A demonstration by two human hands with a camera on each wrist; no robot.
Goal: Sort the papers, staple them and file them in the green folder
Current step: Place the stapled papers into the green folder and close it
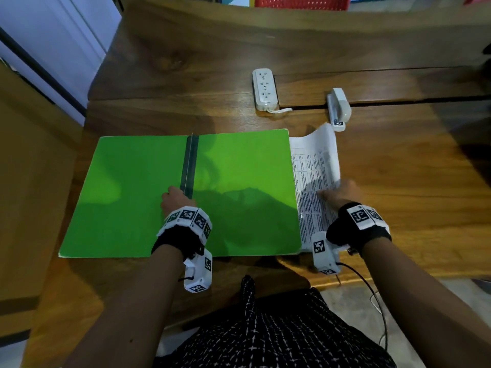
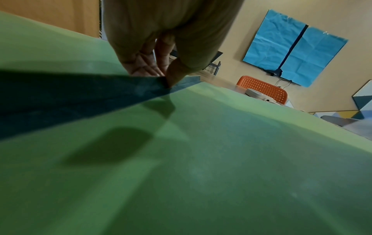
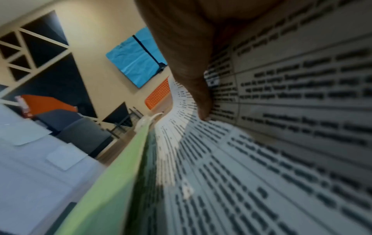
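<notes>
The green folder (image 1: 138, 192) lies open and flat on the wooden desk, with a dark green strip (image 1: 189, 166) down its spine. My left hand (image 1: 176, 200) pinches that strip (image 2: 112, 89) near its lower end, thumb against fingers (image 2: 149, 63). The printed papers (image 1: 314, 176) lie just right of the folder, their right side curled upward. My right hand (image 1: 342, 193) grips the curled papers (image 3: 281, 143), thumb on the printed face. A white stapler (image 1: 338, 108) rests on the desk beyond the papers, apart from both hands.
A white power strip (image 1: 264, 88) lies behind the folder, its cable trailing to the right. A slot (image 1: 398, 102) runs across the desk by the stapler. An orange chair (image 1: 300, 1) stands at the far edge. The desk's near edge (image 1: 372, 280) is by my right wrist.
</notes>
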